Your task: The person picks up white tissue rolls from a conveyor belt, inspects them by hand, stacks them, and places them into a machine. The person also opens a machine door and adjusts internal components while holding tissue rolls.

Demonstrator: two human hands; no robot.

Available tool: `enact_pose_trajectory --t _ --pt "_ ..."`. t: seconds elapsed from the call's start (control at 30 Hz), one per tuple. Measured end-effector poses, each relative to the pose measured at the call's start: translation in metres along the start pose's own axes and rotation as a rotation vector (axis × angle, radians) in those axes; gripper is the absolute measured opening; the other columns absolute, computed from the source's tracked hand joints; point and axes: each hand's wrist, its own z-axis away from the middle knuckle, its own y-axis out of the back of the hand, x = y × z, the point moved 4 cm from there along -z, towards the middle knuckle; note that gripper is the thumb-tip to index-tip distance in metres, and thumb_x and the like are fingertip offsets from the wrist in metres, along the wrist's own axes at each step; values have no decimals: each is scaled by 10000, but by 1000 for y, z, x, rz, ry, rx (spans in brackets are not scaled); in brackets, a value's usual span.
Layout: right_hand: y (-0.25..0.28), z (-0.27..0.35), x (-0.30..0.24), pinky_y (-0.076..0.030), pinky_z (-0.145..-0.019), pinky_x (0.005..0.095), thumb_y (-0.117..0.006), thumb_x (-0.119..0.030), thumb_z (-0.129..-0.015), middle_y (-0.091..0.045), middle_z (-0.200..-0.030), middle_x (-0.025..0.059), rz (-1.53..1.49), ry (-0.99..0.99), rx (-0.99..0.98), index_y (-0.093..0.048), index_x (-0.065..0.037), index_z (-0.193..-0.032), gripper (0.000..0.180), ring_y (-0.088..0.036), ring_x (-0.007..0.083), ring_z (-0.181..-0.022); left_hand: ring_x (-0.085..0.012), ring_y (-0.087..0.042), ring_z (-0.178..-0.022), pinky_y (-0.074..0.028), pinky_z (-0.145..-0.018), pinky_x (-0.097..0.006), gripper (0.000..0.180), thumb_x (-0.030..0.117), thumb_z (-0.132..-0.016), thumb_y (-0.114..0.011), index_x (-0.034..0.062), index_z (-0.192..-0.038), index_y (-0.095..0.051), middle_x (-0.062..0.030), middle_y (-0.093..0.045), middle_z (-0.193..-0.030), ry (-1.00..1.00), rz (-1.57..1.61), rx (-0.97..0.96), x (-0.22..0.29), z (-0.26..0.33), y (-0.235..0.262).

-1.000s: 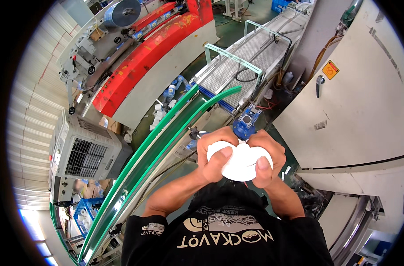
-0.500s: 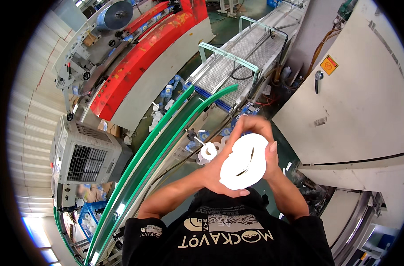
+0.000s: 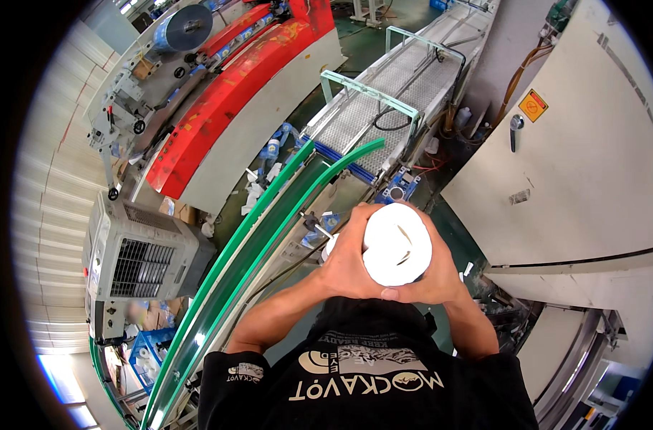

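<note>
Between my two hands is a white paper roll, its round end facing up with a narrow, squashed core slit. My left hand wraps round the roll's left side. From the right, my right hand grips it, and the thumbs come close together at its near edge. Just left of my left hand, another white roll shows in part beside a metal rod; my hand hides the rest.
A green-railed conveyor chute curves along my left, meeting a grey belt conveyor ahead. Beyond stands a red-covered machine. A grey air cooler is at far left, a large cream cabinet door at right. Scraps litter the floor.
Both hands have shifted round the roll and pressed in; its end now looks rounder and narrower. The left hand covers more of the roll beside the rod.
</note>
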Motion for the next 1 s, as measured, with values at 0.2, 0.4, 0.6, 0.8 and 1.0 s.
enact_pose_trajectory --t 0.2,0.4,0.6,0.8,1.0 --pt "1 -9 -3 -458 -1023 344 -899 -198 -606 -646 -1195 120 -38 -7 164 -531 65 -1313 839 -612 198 -1150 -237 -635 -954 -514 -821 -401 800 325 -571 -947 -1 -1113 -457 -166 -610 -1000 36 14 65 1 -9 3" --pt "8 -10 32 -465 -1026 339 -892 -186 -660 -639 -1226 123 -83 -64 148 -510 65 -1337 818 -609 172 -1143 -217 -613 -1131 -502 -975 -385 884 190 -596 -926 -39 -1300 -444 -152 -604 -1183 223 102 100 -31 4 -8" --pt "-1 -6 12 -378 -1132 371 -877 -185 -712 -496 -1442 144 -167 3 21 -335 48 -1504 988 -490 219 -1342 -290 -476 -1330 -405 -1104 -430 1206 170 -601 -943 -24 -1514 -179 -185 -433 -1418 184 230 2 -22 24 -12" --pt "10 -11 -29 -428 -1092 365 -700 -66 -848 -559 -1382 146 -180 -180 -38 -416 82 -1472 701 -544 210 -1285 -376 -497 -1267 -422 -1055 -463 1274 177 -556 -987 -34 -1507 -166 -235 -413 -1379 -64 -172 103 -6 26 -1" --pt "5 -15 -34 -462 -1066 365 -548 32 -860 -604 -1350 167 -73 -209 -45 -480 86 -1429 576 -590 223 -1245 -302 -470 -1318 -362 -1125 -434 1268 125 -629 -939 -17 -1541 -69 -195 -348 -1440 -101 -332 109 -5 32 -1"
